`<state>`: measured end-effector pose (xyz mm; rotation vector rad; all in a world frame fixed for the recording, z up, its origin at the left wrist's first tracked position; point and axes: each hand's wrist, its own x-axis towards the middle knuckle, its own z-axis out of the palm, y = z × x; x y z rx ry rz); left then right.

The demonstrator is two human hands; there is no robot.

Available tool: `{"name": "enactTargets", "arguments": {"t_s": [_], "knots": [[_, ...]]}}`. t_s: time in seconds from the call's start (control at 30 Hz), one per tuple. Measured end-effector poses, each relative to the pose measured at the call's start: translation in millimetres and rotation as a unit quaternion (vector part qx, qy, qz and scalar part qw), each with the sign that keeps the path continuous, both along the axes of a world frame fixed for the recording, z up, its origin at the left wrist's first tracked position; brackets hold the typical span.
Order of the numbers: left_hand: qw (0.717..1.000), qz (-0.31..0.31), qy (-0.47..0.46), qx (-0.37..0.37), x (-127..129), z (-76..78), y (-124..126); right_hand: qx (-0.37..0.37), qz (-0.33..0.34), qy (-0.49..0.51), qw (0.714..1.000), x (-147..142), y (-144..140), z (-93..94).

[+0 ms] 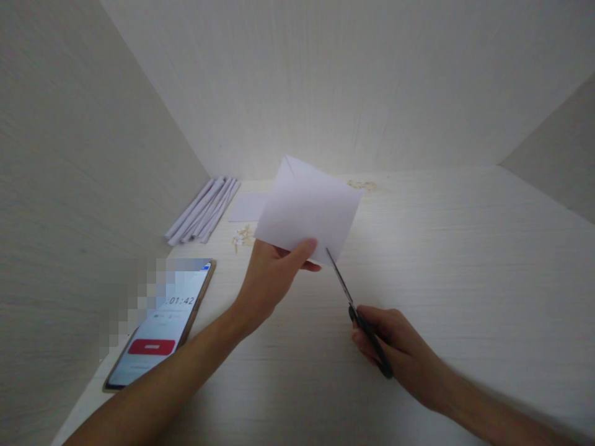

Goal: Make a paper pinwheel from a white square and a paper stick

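A square sheet of white paper [309, 207] is pinched in my left hand [274, 269], thumb on top and the other fingers underneath. It is held tilted above the table, with a crease showing near its top corner. My right hand [400, 347] is closed round the dark handles of a pair of scissors [341, 282]. The blades point up and left, and their tips are at the lower edge of the paper, right of my left thumb. Whether the blades have cut into the paper I cannot tell.
Several rolled paper tubes [204, 210] lie at the back left. Another paper piece [246, 207] lies beside them, with small pale scraps [242, 237] in front. Pale loops [362, 185] lie near the back wall. A phone [162, 328] with a running timer lies left of my forearm.
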<state>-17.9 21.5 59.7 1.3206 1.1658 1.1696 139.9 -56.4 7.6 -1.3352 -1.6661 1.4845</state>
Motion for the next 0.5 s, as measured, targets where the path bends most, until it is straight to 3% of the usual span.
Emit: {"name": "enactTargets", "arguments": {"t_s": [0.5], "knots": [[1.0,-0.006,0.014,-0.017,1.4,2.4,-2.8,-0.001,-0.002,0.018,1.0,-1.1,0.6,0.3]]}}
